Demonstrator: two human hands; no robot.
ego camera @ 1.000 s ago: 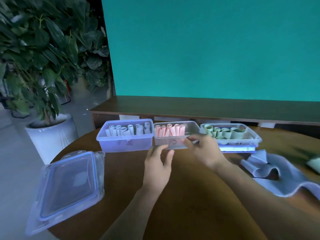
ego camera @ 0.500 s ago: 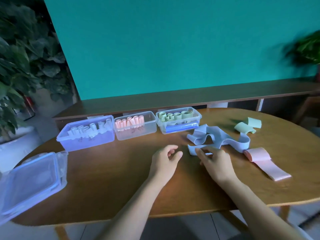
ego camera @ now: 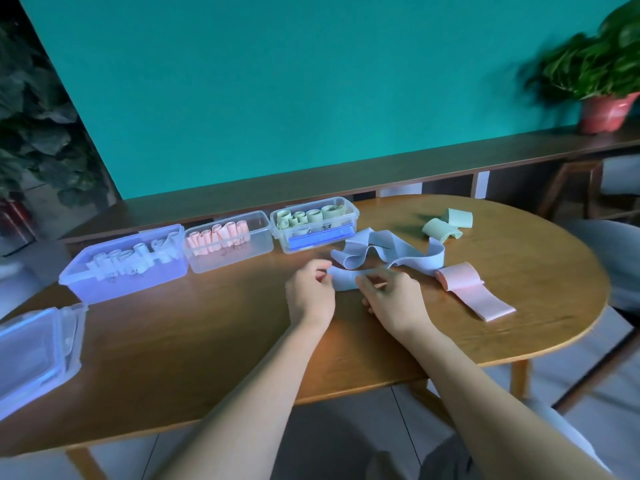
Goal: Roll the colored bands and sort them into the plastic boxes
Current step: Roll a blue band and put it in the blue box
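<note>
A long blue band (ego camera: pixel 377 252) lies in loose loops on the wooden table (ego camera: pixel 207 341). Its near end sits between my hands: my left hand (ego camera: pixel 311 294) pinches it from the left and my right hand (ego camera: pixel 393 299) pinches it from the right. A pink band (ego camera: pixel 471 289) lies partly unrolled to the right, and a green band (ego camera: pixel 446 225) lies farther back. Three plastic boxes stand in a row: a blue box (ego camera: pixel 124 271) with pale blue rolls, a clear box (ego camera: pixel 230 244) with pink rolls, and a clear box (ego camera: pixel 315 226) with green rolls.
A blue box lid (ego camera: pixel 34 351) lies at the table's left edge. A long wooden shelf (ego camera: pixel 381 178) runs behind the table under a teal wall. A potted plant (ego camera: pixel 602 81) stands on it at the right. Chairs (ego camera: pixel 588 188) stand at the right.
The view swung right from the boxes to the loose bands. Both hands left the pink-roll box, came to the blue band and took hold of its near end.
</note>
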